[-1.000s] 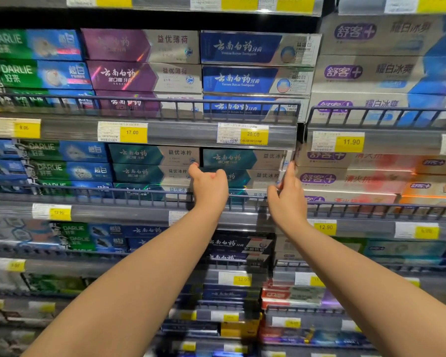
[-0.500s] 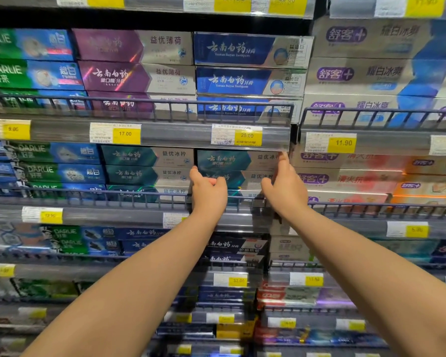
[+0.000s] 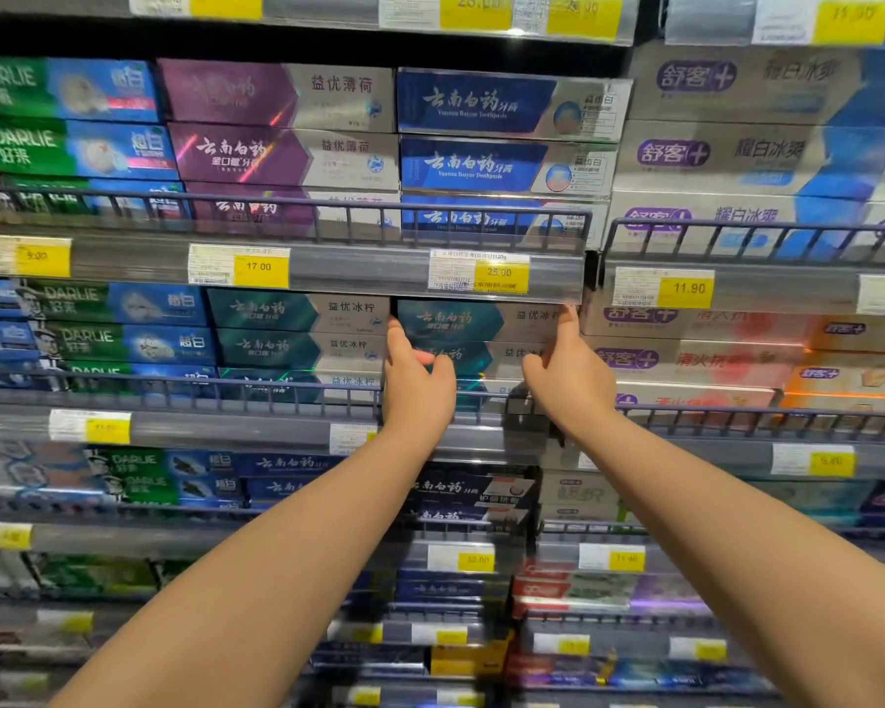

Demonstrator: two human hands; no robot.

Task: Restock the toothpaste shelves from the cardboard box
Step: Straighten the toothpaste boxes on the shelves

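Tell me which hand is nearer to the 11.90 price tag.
Right. The right hand is below and left of the 11.90 price tag, at the right end of the teal toothpaste boxes; the left hand grips their left end, farther left.
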